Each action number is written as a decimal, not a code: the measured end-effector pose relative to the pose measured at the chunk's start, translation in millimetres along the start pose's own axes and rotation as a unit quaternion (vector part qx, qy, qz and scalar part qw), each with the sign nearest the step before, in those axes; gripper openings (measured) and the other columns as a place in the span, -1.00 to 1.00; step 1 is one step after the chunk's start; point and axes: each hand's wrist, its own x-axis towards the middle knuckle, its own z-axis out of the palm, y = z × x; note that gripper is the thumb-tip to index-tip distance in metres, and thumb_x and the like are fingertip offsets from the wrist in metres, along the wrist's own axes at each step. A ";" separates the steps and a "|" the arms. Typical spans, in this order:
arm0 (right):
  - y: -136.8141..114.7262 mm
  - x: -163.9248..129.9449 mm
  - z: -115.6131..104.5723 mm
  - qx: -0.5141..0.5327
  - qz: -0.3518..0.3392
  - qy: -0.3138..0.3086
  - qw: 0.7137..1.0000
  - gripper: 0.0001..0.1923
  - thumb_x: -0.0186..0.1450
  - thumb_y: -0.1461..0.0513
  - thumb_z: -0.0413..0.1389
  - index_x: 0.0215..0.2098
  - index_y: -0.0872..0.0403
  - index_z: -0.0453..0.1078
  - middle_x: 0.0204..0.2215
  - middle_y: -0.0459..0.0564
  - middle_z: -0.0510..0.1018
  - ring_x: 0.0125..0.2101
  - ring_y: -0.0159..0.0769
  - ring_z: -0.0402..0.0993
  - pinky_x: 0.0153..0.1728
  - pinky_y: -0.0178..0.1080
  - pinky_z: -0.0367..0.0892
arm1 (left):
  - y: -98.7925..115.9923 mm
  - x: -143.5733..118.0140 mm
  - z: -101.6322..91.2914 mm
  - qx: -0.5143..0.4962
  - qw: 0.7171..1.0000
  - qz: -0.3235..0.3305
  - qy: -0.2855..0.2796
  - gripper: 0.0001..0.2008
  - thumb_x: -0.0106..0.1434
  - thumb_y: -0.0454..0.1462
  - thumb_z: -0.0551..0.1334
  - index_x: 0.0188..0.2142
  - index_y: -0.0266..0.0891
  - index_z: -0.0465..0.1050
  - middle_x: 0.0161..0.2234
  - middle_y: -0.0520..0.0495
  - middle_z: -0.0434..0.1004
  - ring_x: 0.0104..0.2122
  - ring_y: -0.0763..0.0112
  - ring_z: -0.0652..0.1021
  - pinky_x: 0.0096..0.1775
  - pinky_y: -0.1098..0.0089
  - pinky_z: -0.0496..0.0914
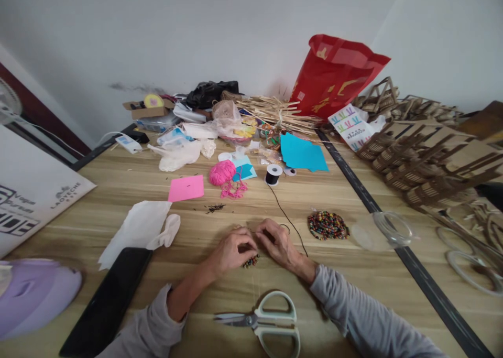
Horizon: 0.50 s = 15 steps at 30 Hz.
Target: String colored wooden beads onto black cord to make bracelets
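Close together over the middle of the wooden table, both hands have their fingertips pinched. My left hand [234, 249] is shut on what looks like the end of a thin black cord [283, 211]. Just across from it, my right hand [278, 241] pinches the same cord, a small loop of which shows behind the knuckles. The cord runs back to a black spool with white ends [273, 175]. Below my left fingers lies a small pile of coloured beads [250, 262]. Scissors with pale handles [257, 318] rest in front of my wrists, blades pointing left.
Strung multicoloured beads [328, 225] and a clear round container [375, 233] lie to the right. Beyond the hands are small dark sticks [215, 208], pink yarn [222, 173] and a pink card [186, 188]. A black phone-like slab [108, 300] lies left; woven baskets [416, 164] stand right.
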 end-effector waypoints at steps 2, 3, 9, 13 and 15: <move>-0.4 0.0 0.2 0.000 0.008 0.004 1.000 -0.79 0.38 0.21 -0.04 -0.40 0.09 0.31 -0.51 -0.05 0.38 -0.48 -0.34 0.30 -0.43 -0.30 0.22 | 2.9 -1.4 2.3 0.050 0.999 0.022 -0.004 -0.92 0.08 -0.42 0.30 -0.49 -0.24 0.52 -0.38 -0.05 0.50 -0.28 0.34 0.48 -0.15 0.34 0.35; -0.6 -0.1 0.2 0.001 0.014 0.005 1.000 -0.79 0.37 0.21 -0.03 -0.40 0.09 0.31 -0.51 -0.05 0.38 -0.48 -0.34 0.29 -0.44 -0.31 0.22 | 4.0 -2.0 3.5 0.068 0.997 0.028 -0.005 -0.91 0.08 -0.42 0.30 -0.48 -0.24 0.53 -0.38 -0.05 0.49 -0.29 0.34 0.48 -0.14 0.33 0.35; 1.1 -1.2 -0.3 0.047 0.079 0.013 0.996 -0.79 0.35 0.17 -0.01 -0.39 0.09 0.33 -0.50 -0.06 0.40 -0.48 -0.36 0.29 -0.46 -0.32 0.22 | 6.8 -3.8 11.3 0.152 0.987 0.042 -0.024 -0.91 0.11 -0.43 0.30 -0.46 -0.25 0.54 -0.36 -0.06 0.46 -0.27 0.34 0.47 -0.15 0.34 0.36; 5.3 1.3 -0.5 0.129 0.153 0.046 0.979 -0.78 0.30 0.11 0.05 -0.39 0.09 0.34 -0.50 -0.07 0.40 -0.46 -0.35 0.30 -0.44 -0.33 0.22 | 8.6 -3.7 14.0 0.183 0.982 0.029 -0.030 -0.93 0.12 -0.41 0.30 -0.45 -0.25 0.55 -0.36 -0.07 0.46 -0.27 0.32 0.46 -0.16 0.33 0.36; 6.8 3.9 -1.5 0.180 0.186 0.068 0.964 -0.75 0.27 0.07 0.08 -0.40 0.08 0.34 -0.50 -0.09 0.38 -0.46 -0.35 0.29 -0.42 -0.33 0.22 | 9.7 -3.4 14.5 0.181 0.983 0.025 -0.028 -0.93 0.12 -0.40 0.31 -0.45 -0.25 0.55 -0.36 -0.06 0.47 -0.27 0.33 0.47 -0.17 0.34 0.35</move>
